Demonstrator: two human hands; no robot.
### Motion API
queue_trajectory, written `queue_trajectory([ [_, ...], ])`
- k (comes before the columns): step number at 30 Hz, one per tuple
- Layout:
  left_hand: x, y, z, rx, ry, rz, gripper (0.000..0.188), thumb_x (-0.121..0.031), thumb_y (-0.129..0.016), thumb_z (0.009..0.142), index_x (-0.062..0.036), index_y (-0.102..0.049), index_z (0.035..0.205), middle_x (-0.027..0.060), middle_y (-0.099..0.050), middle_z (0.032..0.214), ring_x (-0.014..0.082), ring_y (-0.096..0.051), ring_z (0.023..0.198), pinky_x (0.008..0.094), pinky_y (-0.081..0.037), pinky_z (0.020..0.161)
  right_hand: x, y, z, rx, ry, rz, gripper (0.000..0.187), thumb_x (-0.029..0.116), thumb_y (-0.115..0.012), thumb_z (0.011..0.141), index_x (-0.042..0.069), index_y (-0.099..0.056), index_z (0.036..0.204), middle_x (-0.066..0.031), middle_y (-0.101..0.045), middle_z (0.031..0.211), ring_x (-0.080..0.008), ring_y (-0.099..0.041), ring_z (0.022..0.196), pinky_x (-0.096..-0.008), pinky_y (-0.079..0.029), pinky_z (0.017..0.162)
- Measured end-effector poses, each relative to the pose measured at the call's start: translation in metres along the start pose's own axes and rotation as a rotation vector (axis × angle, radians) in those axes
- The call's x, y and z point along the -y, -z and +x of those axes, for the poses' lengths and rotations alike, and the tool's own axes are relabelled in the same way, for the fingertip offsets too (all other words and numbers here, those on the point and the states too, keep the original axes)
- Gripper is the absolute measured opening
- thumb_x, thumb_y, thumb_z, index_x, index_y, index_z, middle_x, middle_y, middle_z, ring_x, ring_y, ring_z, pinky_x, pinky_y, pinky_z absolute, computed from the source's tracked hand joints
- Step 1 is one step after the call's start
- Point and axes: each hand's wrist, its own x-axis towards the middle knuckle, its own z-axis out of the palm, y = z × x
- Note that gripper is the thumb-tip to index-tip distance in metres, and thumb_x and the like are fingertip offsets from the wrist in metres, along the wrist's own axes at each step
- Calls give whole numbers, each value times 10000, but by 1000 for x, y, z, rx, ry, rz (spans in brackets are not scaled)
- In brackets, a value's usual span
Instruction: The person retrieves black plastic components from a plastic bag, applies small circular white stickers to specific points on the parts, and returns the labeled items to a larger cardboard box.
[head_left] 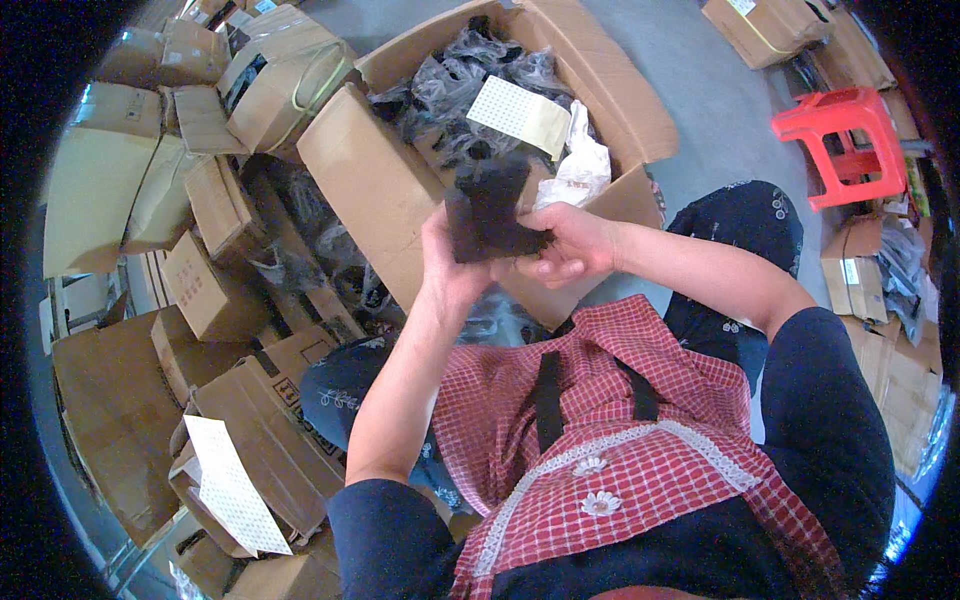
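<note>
Both my hands hold a dark, blurred black piece [490, 212] above the near edge of an open cardboard box [375, 190]. My left hand [450, 262] is closed round its left side, thumb up along it. On the other side my right hand [575, 242] grips its lower right corner between thumb and fingers. What kind of piece it is cannot be made out. Inside the box lie several black items in clear plastic bags [450, 85]. A white sticker sheet [510, 112] and a crumpled white wrapper [582, 165] rest on top of them.
Cardboard boxes [215, 290] are stacked along my left. Another sticker sheet [235, 485] lies on a carton at lower left. To the right stands a red plastic stool [845, 140] on the grey floor [715, 110], with more cartons [770, 30] beyond it. A red checked apron [600, 440] covers my lap.
</note>
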Motion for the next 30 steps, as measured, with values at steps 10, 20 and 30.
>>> queue_trajectory([
  [10, 9, -50, -1, -686, -314, 207, 295, -303, -478, 1001, -54, -601, 1102, 126, -663, 1101, 298, -628, 1038, 456, -491, 942, 52, -42, -38, -543, 538, -640, 659, 245, -678, 852, 49, -421, 1425, -99, -566, 1236, -193, -548, 1153, -364, -460, 973],
  [20, 24, -58, -3, -597, -516, 401, 368, -434, -479, 1000, -130, -491, 1208, 68, -596, 1149, 242, -588, 1084, 421, -494, 935, 28, -66, -6, -453, 667, -419, 705, 105, -772, 796, 75, -363, 1369, -38, -558, 1153, -159, -552, 1085, -299, -458, 962],
  [30, 22, -65, -15, -378, -355, 491, 563, -218, -586, 886, 27, -417, 1364, 130, -499, 1362, 274, -458, 1281, 447, -359, 1077, 61, -63, -12, -737, 834, -629, 438, 219, -671, 819, 66, -547, 1210, -45, -661, 949, -101, -607, 763, -232, -486, 652],
])
